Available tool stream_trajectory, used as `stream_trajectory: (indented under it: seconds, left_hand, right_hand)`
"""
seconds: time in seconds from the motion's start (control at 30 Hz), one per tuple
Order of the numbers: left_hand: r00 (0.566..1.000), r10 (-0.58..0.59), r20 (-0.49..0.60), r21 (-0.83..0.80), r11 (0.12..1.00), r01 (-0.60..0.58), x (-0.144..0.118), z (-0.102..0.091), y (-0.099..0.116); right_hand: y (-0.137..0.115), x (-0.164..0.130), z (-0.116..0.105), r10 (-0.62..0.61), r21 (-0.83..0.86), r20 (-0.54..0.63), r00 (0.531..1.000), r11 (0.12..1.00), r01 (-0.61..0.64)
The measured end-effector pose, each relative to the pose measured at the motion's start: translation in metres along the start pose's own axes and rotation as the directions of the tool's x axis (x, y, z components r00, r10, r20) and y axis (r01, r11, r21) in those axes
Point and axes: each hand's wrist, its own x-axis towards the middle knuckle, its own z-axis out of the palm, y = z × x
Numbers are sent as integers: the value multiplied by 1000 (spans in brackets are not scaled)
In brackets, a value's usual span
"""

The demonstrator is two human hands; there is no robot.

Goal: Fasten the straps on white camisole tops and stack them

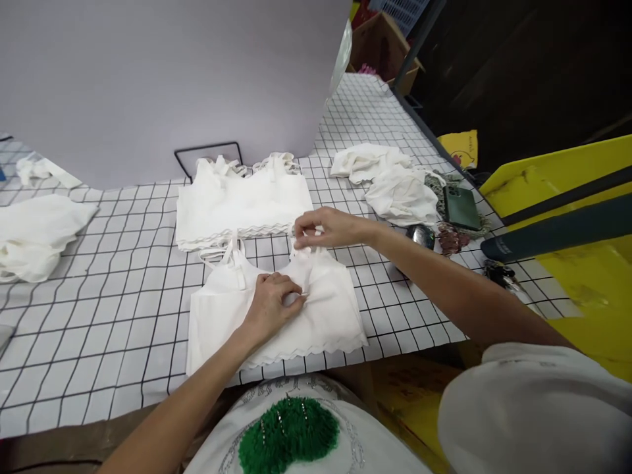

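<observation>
The fingers of your right hand [332,227] are pinched together on the base of a shoulder strap of the white top [323,319], at its upper right. Your left hand [270,301] lies palm down over the middle of the same top, below the neckline; its thumb and forefinger curve towards each other at a fold in the cloth, but you cannot tell whether they grip it. The top spreads under and around both hands, its body below your right fingers and to either side of your left. Its wavy hem runs close along the near edge of the counter [143,296], and its other strap stands up loosely to the left of your hands.

Just beyond, further from the near edge, lies a stack of white tops [241,204], with layered wavy hems facing you. Behind that are a black wire bracket [207,146] and a large grey panel [162,72]. Towards the counter's right edge you have crumpled white garments [395,187], a dark green phone [461,207], a shiny dark object [421,236] near your right forearm, and keys [501,273]. Another white garment [42,230] lies well to the left.
</observation>
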Motion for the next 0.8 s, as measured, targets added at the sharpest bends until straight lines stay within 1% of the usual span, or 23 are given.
stream_trajectory:
  seconds: [0.07,0.17,0.27,0.33,0.4,0.43,0.47,0.5,0.57,0.6,0.63,0.67,0.73,0.77,0.8]
  left_hand:
    - [1000,8,3,16,1000,-8,0,1,-1]
    - [1000,18,-4,26,1000,-18,0,4,-4]
    - [1000,15,-6,28,1000,-15,2,8,-7]
    - [1000,7,-14,29,1000,-6,4,8,-8]
    - [999,25,-39,19,1000,-24,1,0,-6]
    - [996,53,-73,14,999,-52,-2,-6,-5]
    - [988,92,-128,19,996,-90,-8,-14,-4]
    - [970,144,-196,40,990,-139,-16,-23,-4]
    - [913,264,-311,147,962,-228,-36,-40,-5]
    - [892,322,-318,217,940,-262,-48,-46,-8]
    - [888,362,-283,288,915,-282,-61,-50,-11]
    - [898,379,-224,358,889,-286,-73,-51,-17]
    - [932,346,-104,487,835,-255,-94,-49,-29]
    - [948,311,-74,543,810,-223,-101,-47,-35]
    - [958,280,-70,586,788,-188,-106,-44,-41]
  right_hand:
    - [1,12,-18,12,-34,-71,997,999,-14]
    - [3,26,-28,-6,-136,-137,990,991,-13]
    - [11,36,-26,-23,-206,-176,984,978,-14]
    - [20,37,-22,-3,-193,-208,978,980,-39]
    - [30,32,-17,15,-154,-260,965,986,-57]
    - [33,26,-12,10,-144,-302,953,988,-56]
    - [34,19,-4,-4,-148,-357,934,988,-52]
    - [33,9,7,-23,-169,-418,908,984,-53]
    - [22,-17,38,-55,-252,-521,852,963,-92]
    - [15,-31,59,-57,-307,-538,841,943,-132]
    - [7,-47,80,-52,-358,-516,855,920,-160]
    - [0,-62,102,-49,-410,-466,883,897,-167]
    - [-6,-91,140,-9,-482,-358,934,858,-176]
    - [-6,-103,153,56,-490,-334,941,842,-224]
    - [-5,-114,162,130,-491,-349,928,818,-299]
